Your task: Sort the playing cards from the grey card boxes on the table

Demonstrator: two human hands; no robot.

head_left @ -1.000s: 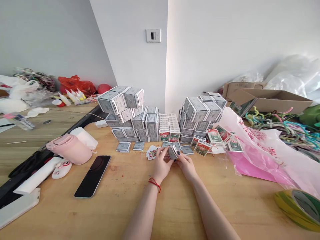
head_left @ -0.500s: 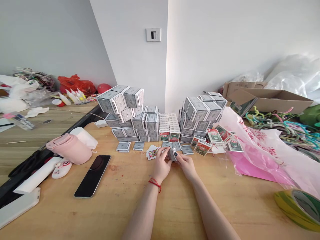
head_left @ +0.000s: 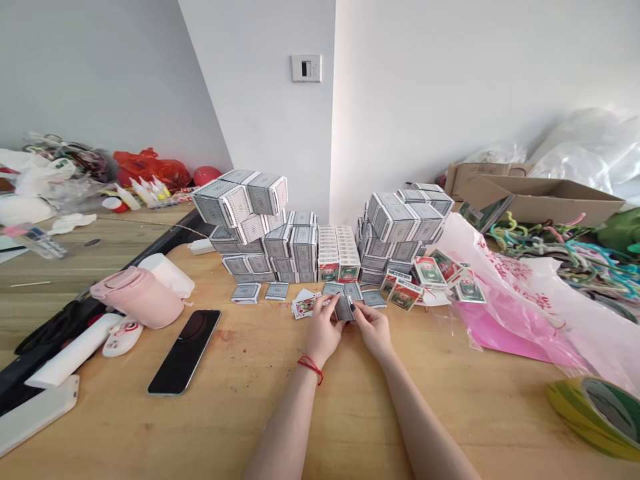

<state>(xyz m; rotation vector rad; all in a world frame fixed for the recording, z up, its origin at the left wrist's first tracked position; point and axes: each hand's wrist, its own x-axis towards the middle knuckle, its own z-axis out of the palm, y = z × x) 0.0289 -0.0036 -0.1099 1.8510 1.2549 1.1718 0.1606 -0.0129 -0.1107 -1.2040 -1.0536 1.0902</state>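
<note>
Between my two hands is a grey-backed playing card piece (head_left: 345, 308), its patterned back facing up. My left hand (head_left: 326, 322) pinches its left side, and a red string bracelet circles that wrist. On the right side, my right hand (head_left: 372, 327) grips the edge, with dark nails showing. How many cards are held, and whether they are folded, I cannot tell. Just left of my hands lie loose face cards (head_left: 304, 305). Folded card pieces (head_left: 374, 298) rest on the table right beyond my fingers, and others (head_left: 245, 292) sit farther left.
Stacked blocks of folded cards stand at left (head_left: 250, 220) and right (head_left: 400, 227), with a row of card boxes (head_left: 339, 257) between. Loose card boxes (head_left: 406, 293) lie beside a pink plastic bag (head_left: 520, 313). A phone (head_left: 185, 353), pink cup (head_left: 140, 297) and tape roll (head_left: 595, 413) surround the workspace.
The held card piece has turned flatter, showing more of its patterned back. My right fingers have shifted slightly to the right along its edge.
</note>
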